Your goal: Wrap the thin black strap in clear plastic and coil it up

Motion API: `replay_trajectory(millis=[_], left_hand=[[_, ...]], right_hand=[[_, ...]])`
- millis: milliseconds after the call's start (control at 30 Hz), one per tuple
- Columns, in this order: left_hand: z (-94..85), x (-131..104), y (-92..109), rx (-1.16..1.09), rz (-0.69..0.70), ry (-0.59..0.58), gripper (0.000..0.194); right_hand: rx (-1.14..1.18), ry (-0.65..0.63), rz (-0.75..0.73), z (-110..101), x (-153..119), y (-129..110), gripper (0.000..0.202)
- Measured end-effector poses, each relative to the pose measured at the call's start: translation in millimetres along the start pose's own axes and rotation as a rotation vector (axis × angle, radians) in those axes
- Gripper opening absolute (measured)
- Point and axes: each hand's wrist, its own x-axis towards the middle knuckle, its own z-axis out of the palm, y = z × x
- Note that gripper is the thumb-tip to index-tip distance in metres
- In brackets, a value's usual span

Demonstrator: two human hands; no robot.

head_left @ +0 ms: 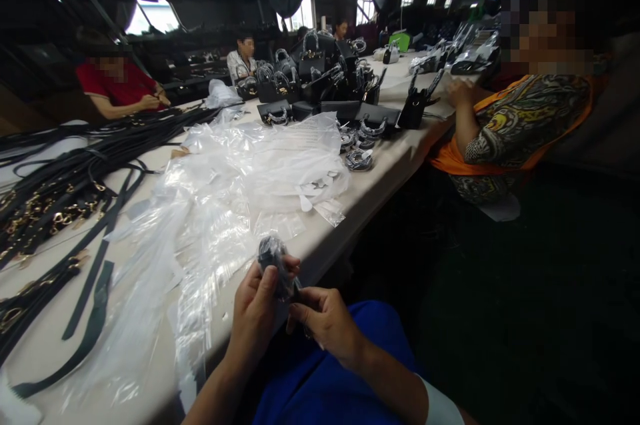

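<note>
From the head camera, the left hand (256, 315) and the right hand (324, 321) meet just off the near edge of a long pale table (380, 171), above a lap in blue cloth (320, 378). Between them sits a small dark bundle in a clear wrapper (274, 263). The left hand's fingers are closed around its lower part, with the thumb pressed up against its side. The right hand's fingertips pinch together at the bundle's lower end, touching it. The bundle's top pokes up above both hands, in front of the table edge.

On the table just beyond the hands lies a wide heap of clear plastic bags (240, 178), loosely spread and crumpled. To the left of the heap, a mass of black straps (65, 191) with gold-coloured fittings runs along the tabletop. Farther down the table stands a cluster of black handbags (315, 71), with a few small wrapped coils (359, 157) lying near the bags' far side.

A person in a patterned orange top (520, 125) sits at the right side of the table, hands up near the handbags. A person in a red shirt (117, 85) sits at the far left.
</note>
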Motion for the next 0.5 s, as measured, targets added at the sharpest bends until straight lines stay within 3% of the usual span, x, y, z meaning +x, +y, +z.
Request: replay_trajectory(millis=[233, 367, 500], left_hand=[[-5.2, -6.2, -20.7, 0.439, 0.181, -0.202, 0.026], [-10.8, -10.0, -23.2, 0.372, 0.097, -0.318, 0.029], [-18.6, -9.3, -22.1, 0.280, 0.155, -0.284, 0.030]], right_hand=[[0.169, -0.022, 0.039, 3.0, 2.8, 5.5, 0.038], [0.176, -0.023, 0.049, -1.8, 3.4, 5.1, 0.025], [0.188, -0.085, 0.041, -9.7, 3.8, -2.1, 0.028]])
